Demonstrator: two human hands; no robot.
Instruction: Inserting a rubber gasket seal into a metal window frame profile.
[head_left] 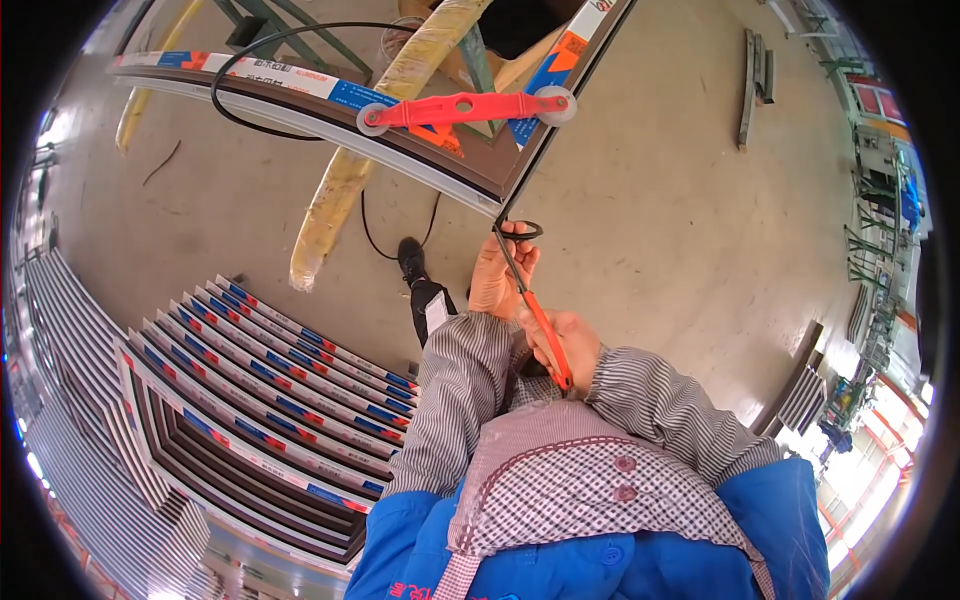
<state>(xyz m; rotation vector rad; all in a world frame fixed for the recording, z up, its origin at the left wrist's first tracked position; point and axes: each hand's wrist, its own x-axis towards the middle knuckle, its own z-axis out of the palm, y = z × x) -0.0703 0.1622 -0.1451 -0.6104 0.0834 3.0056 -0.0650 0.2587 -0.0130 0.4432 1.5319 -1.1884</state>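
Note:
Close to the corner of a brown metal frame [478, 172], my left hand [497, 278] is closed, its fingers pinching a thin black rubber strip [528, 232] that curls into a small loop there. Below it, my right hand [568, 342] wraps round an orange-handled tool [546, 335]. The tool's long dark end reaches up past my left fingers to the frame corner; its exact kind does not show. A red spline roller [465, 108], with a pale wheel at each end, lies across the frame's corner.
Yellow film-wrapped bars [325, 215] on green stands bear the frame. A black cord [215, 90] loops over its far side and hangs toward the floor. Several stacked frames [260, 390] stand at the left. Long profiles [750, 90] lie on the floor at the right.

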